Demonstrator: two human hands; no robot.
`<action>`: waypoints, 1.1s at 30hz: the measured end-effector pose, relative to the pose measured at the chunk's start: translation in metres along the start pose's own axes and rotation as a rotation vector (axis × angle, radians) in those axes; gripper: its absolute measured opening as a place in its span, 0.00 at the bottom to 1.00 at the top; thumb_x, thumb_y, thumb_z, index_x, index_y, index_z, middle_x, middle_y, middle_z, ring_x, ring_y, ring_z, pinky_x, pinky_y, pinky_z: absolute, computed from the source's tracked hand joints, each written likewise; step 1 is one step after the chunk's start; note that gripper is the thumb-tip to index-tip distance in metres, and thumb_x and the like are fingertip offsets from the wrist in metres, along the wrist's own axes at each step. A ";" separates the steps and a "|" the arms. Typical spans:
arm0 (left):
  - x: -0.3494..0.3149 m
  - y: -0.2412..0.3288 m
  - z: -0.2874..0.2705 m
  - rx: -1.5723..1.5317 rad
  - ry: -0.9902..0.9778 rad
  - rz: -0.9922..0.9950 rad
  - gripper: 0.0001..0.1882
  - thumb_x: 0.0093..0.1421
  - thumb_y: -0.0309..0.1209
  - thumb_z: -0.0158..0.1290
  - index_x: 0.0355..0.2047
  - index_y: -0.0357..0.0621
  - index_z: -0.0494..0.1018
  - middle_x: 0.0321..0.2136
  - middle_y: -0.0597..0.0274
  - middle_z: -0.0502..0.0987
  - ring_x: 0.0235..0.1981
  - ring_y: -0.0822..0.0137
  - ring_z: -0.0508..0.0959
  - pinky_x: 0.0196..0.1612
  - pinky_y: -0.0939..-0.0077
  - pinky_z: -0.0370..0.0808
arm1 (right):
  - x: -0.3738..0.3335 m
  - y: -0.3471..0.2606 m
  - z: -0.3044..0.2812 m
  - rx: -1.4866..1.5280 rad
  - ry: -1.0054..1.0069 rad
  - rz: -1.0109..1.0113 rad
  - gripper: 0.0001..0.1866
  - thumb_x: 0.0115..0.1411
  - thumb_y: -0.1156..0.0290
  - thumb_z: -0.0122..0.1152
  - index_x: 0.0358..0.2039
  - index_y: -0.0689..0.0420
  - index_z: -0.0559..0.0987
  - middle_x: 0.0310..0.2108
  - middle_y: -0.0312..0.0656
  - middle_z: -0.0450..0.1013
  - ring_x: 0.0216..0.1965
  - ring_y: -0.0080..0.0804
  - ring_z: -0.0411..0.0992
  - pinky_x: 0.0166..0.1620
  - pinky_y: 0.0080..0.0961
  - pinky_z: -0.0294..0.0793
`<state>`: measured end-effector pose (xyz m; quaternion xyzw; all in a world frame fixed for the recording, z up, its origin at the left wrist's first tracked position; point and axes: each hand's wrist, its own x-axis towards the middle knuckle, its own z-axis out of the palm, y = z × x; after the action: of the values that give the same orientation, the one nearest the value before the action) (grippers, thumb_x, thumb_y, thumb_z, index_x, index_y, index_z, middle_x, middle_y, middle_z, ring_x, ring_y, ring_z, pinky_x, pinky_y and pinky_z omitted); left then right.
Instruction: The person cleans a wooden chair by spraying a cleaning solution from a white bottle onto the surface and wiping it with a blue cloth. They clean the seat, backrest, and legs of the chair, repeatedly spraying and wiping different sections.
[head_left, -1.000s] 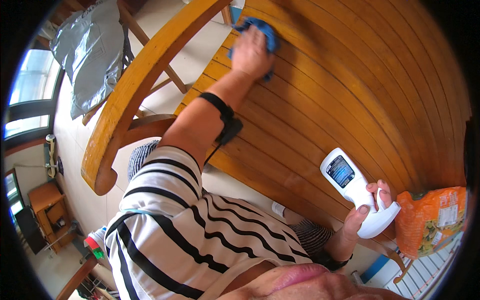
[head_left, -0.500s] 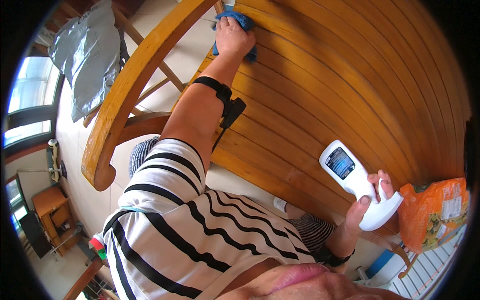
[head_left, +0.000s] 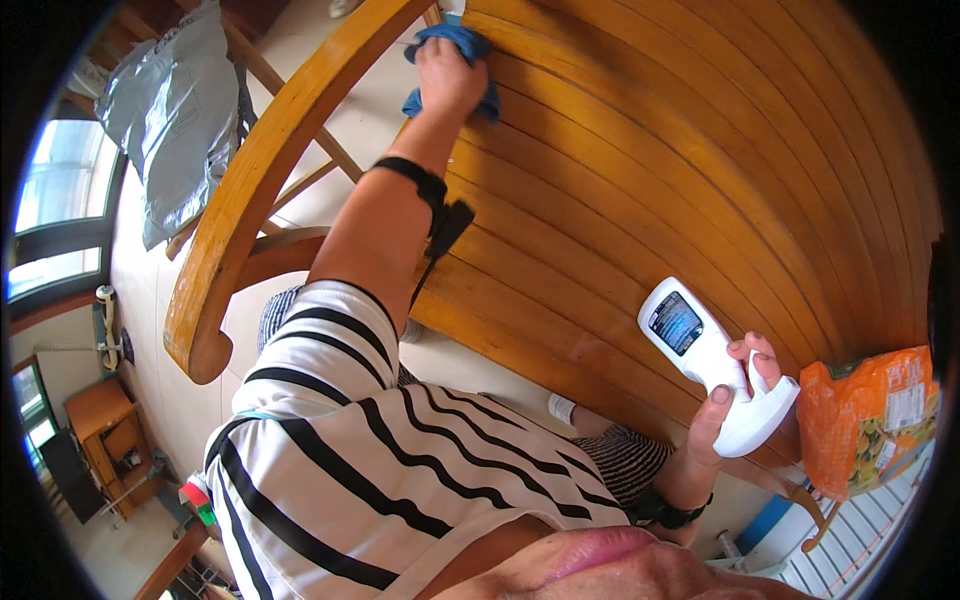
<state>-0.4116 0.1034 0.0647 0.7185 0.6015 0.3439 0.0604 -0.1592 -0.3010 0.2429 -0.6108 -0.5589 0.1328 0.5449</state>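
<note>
My left hand [head_left: 449, 80] presses a crumpled blue cloth [head_left: 485, 103] onto the slats of a wooden bench [head_left: 600, 210], at the far end beside the curved armrest. Its fingers bend over the cloth, which spreads out on both sides. In my right hand [head_left: 712, 420] is a white spray bottle [head_left: 704, 362] with a dark label. The fingers wrap around its neck and trigger, and the bottle tilts over the near right part of the bench, apart from the slats.
The thick wooden armrest [head_left: 290, 130] curves along the left. Behind it lies a grey plastic bag [head_left: 175, 125]. An orange bag [head_left: 865, 420] sits at the right end near a white rack [head_left: 850, 550]. A small wooden cabinet [head_left: 105, 430] stands at far left.
My left hand has slid slightly left with the cloth, toward the armrest and the bench's edge. The spray bottle in my right hand has hardly shifted.
</note>
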 end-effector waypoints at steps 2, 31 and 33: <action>0.024 0.005 0.006 -0.195 -0.031 -0.067 0.30 0.49 0.36 0.59 0.50 0.33 0.67 0.55 0.39 0.64 0.59 0.38 0.60 0.63 0.55 0.58 | 0.000 -0.002 0.001 0.014 -0.003 0.021 0.25 0.57 0.60 0.63 0.50 0.55 0.65 0.52 0.47 0.64 0.48 0.34 0.66 0.57 0.39 0.63; -0.017 0.069 0.012 -0.013 0.038 0.311 0.28 0.49 0.28 0.53 0.53 0.30 0.66 0.56 0.41 0.65 0.61 0.43 0.59 0.66 0.56 0.55 | -0.002 -0.002 0.003 0.087 0.058 0.078 0.24 0.57 0.63 0.62 0.51 0.53 0.64 0.49 0.48 0.66 0.49 0.36 0.65 0.57 0.39 0.62; 0.017 0.032 0.010 -0.245 0.197 0.091 0.25 0.47 0.24 0.56 0.47 0.29 0.68 0.54 0.38 0.66 0.56 0.38 0.63 0.60 0.49 0.61 | -0.002 -0.001 0.003 0.085 0.063 0.087 0.25 0.57 0.63 0.62 0.52 0.53 0.64 0.49 0.48 0.66 0.49 0.36 0.65 0.57 0.39 0.62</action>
<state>-0.3788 0.1134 0.0801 0.6949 0.5249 0.4861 0.0728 -0.1629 -0.3011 0.2416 -0.6147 -0.5082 0.1609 0.5814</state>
